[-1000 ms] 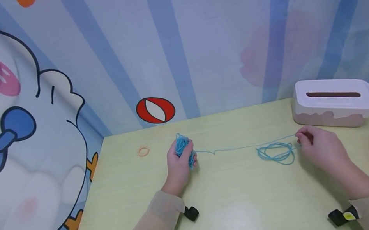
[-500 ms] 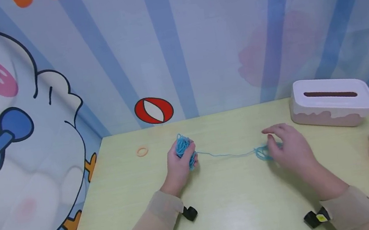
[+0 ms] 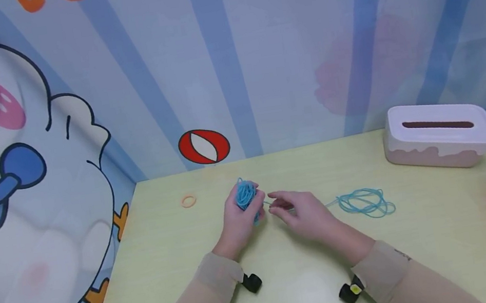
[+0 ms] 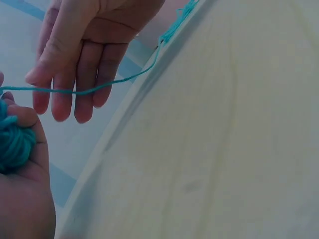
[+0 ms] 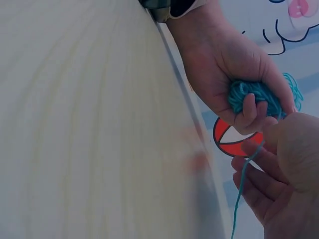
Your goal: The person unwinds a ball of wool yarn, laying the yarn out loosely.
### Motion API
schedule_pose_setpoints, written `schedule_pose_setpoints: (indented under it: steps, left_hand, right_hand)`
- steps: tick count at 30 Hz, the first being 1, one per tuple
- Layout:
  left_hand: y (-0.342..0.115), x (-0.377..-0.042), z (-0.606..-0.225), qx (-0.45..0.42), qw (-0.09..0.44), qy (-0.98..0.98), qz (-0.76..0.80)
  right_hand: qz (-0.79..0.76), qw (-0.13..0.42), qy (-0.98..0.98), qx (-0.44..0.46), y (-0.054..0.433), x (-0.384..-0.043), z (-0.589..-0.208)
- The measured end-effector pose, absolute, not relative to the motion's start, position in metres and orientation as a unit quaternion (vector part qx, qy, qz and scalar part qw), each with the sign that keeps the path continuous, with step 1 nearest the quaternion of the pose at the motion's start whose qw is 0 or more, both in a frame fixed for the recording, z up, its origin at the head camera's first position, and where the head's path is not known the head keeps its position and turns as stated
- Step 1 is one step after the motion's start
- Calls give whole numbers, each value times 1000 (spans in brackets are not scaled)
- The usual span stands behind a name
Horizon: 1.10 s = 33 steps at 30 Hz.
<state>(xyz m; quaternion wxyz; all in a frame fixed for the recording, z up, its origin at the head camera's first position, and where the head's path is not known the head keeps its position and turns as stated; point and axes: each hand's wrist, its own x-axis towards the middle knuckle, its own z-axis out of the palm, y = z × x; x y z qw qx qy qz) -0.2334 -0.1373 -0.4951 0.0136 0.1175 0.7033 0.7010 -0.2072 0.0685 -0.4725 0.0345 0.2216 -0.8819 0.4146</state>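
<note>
Yarn, one length, light blue to teal, thin and slightly glossy. Main part: a wound bundle point(image 3: 244, 194), strands overlapping in several directions, loose loops at the top; held in the left hand point(image 3: 239, 222) above the bench point(image 3: 298, 278), this grip curled firmly around it. Connecting strand point(image 4: 75, 92): single, sagging a little, crossing the fingers of the right hand point(image 3: 310, 214), whose grip is relaxed, thumb slightly apart from forefinger. Remainder: a flat, loose coil point(image 3: 364, 203) of tangled ovals, lying on the bench, left of the box point(image 3: 434, 154).
</note>
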Motion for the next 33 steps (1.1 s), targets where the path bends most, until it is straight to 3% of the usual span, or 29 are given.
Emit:
schedule_pose_setpoints:
  steps: [9,20,33]
  left_hand:
    - [-136,-232,-491,82,17,713,696]
    - [-134,-230,-490,94,85,665,736]
    - [-137,-231,-493,99,12,729,678]
  right_hand:
    - [423,81,-883,187,80,-200,-464]
    - [398,121,-890,185,113,-190,-458]
    - [386,169,-887,191,144,-188,-455]
